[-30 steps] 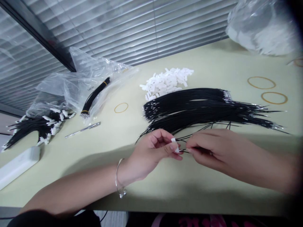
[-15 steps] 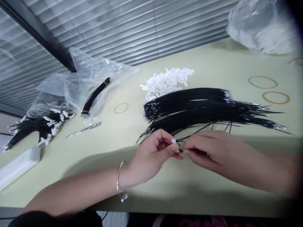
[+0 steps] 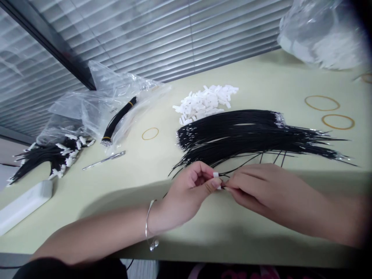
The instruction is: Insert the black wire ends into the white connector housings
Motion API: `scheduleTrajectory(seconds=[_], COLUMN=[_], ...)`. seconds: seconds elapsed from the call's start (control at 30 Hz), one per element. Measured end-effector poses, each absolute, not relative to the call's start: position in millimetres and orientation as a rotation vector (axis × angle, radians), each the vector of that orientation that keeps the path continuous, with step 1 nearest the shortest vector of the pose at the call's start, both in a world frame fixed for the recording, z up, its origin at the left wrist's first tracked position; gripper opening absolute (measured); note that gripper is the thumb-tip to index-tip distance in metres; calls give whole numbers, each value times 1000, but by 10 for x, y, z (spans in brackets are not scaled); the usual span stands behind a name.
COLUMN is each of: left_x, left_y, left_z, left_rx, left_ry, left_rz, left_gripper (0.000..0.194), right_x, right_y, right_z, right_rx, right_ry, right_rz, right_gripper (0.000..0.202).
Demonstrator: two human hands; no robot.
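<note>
Between its thumb and fingers, my left hand pinches a small white plastic connector. My right hand is closed on a thin black wire, whose end meets the connector; how far in it reaches is hidden by the fingertips. Just beyond both hands lies a wide bundle of black wires with shiny metal ends. A heap of white connectors rests behind that bundle.
To the left are wires with white connectors, a pen, a white case and a banded wire bundle on a clear plastic bag. Rubber bands lie at right, below a filled plastic bag.
Both hands stay together at the connector, with hardly any movement. The whole view has shifted very slightly, and my right hand's fingers sit a little closer to the connector.
</note>
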State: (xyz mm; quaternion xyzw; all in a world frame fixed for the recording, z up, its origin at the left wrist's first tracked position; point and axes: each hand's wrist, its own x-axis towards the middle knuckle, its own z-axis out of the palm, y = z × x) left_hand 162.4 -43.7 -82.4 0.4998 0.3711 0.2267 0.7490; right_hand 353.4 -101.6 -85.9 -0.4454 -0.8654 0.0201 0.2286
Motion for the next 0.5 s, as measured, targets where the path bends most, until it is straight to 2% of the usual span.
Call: scheduleTrajectory(seconds=[0.23,0.43,0.5], left_x=[1646,1583,1532], left_y=[-443,-455,-473], left_z=[-833,-818,-702], left_rx=[1108,1133,1088], left_ry=[813,821,816], left_rz=[525,533,556], left_gripper=[20,19,19], right_x=[3490,3641,3752], right_y=[-993,-988,-1000], right_z=[-870,-812,-778], right_rx=[-1162,-1254,-1370], right_ry=[-2443,-2512,-2508], right_rz=[-165,-10,-56], right_gripper=[38,22,23])
